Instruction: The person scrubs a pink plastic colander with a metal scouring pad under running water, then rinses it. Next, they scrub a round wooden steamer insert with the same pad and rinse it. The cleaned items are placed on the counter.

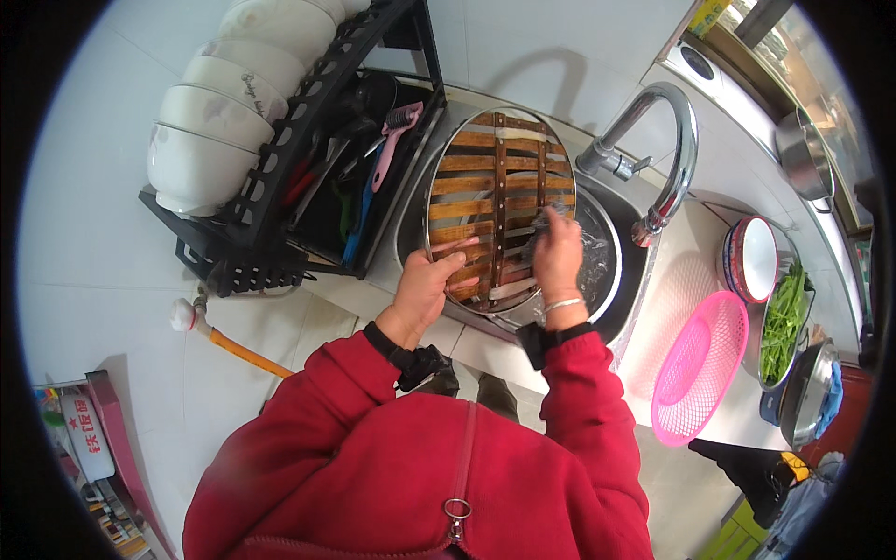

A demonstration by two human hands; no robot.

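Note:
A round slatted bamboo steamer rack [499,210] with a metal rim is tilted up over the sink. My left hand [431,285] grips its lower left rim, fingers passing between and behind the slats. On the rack's right side, my right hand [558,254] is closed, pressing a grey, wiry scourer [541,224] to the slats; it is mostly covered by the fingers and slightly blurred. Behind the rack, a round metal basin [613,271] with water sits in the sink [642,250], partly hidden.
A chrome faucet [686,140] arches over the sink's right side. To the left stands a black dish rack [271,205] with white bowls [201,168] and utensils. Along the right counter are a pink plastic basket [705,364], stacked bowls [751,259] and leafy greens [782,327].

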